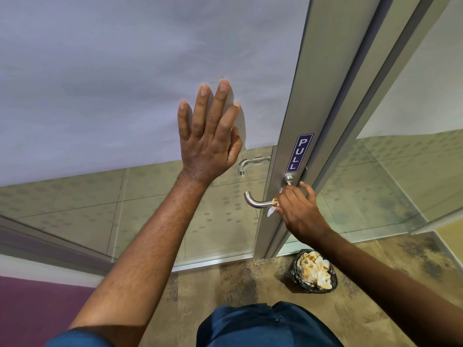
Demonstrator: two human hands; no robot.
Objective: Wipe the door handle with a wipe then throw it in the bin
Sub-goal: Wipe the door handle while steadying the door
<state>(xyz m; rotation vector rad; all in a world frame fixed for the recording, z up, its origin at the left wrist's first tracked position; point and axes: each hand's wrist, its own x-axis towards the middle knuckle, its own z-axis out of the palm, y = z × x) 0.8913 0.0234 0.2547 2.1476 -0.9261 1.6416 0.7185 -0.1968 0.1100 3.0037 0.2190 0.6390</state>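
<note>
The frosted glass door point(150, 58) bears the flat, spread left hand point(209, 136). The right hand point(298, 209) is clenched round a soft, limp white wipe point(273, 207) on the slick brushed-steel lever handle point(258, 202); the black mesh bin point(313, 271) sits just below.

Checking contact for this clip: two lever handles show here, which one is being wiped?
The nearer handle, below the PULL sign; the right hand holds a wipe on it. The other handle, seen through the glass, is untouched.
</note>
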